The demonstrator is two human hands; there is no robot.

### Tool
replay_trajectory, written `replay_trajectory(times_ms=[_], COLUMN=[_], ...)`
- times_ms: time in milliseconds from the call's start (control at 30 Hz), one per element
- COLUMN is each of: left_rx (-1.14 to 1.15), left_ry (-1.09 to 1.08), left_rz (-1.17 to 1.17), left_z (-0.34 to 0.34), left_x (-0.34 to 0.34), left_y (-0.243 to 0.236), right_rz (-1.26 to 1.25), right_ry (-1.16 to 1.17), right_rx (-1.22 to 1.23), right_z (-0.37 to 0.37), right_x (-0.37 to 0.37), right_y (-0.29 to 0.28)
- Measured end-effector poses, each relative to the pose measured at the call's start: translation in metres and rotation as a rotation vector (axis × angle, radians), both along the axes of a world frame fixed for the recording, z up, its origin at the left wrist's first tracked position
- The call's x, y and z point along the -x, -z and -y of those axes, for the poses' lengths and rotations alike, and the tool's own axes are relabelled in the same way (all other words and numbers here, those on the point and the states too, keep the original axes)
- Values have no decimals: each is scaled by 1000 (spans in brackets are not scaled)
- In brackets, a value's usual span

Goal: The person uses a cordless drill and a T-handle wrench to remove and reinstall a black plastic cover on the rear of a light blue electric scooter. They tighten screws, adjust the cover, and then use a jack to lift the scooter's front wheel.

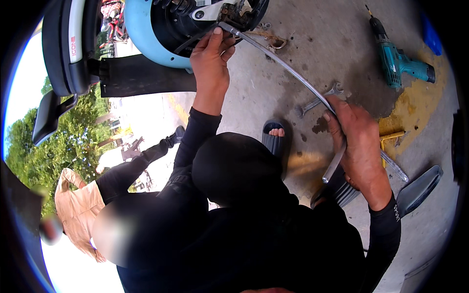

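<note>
A long silver wrench bar (293,72) runs slantwise from a light blue scooter's wheel area down toward me. My right hand (360,141) is closed round its lower part, and the bare end sticks out below the palm. Up at the wheel, the fingers of my left hand (211,71) are closed by the head of the bar, thumb on top. That head sits against the greasy hub parts (233,13), where the exact contact is too small to tell. The scooter's blue body panel (138,31) and black mudguard (146,76) are beside my left hand.
On the concrete lie a teal cordless drill (391,61), a spanner (317,101), a yellow-handled tool (392,135), a metal rod (394,167) and a loose slipper (421,189). Small parts and a spring (259,36) lie near the wheel. A person in tan (78,207) is at the left.
</note>
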State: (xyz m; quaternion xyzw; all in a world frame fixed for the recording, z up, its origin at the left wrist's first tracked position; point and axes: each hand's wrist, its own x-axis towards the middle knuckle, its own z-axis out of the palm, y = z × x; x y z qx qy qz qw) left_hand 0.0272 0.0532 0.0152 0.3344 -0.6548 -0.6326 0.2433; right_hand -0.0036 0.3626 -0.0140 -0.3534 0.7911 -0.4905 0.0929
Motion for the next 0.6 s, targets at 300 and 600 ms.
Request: replay_trajectory(times_ms=[300, 600], left_rx=[286, 302], left_ry=[16, 28], left_rz=[134, 153], left_z=[3, 8], left_x=[9, 6], left_y=[3, 14], right_rz=[-124, -87], right_ry=[-15, 22], right_rx=[-76, -83], right_z=[14, 18], right_x=[18, 19], right_y=[-31, -35])
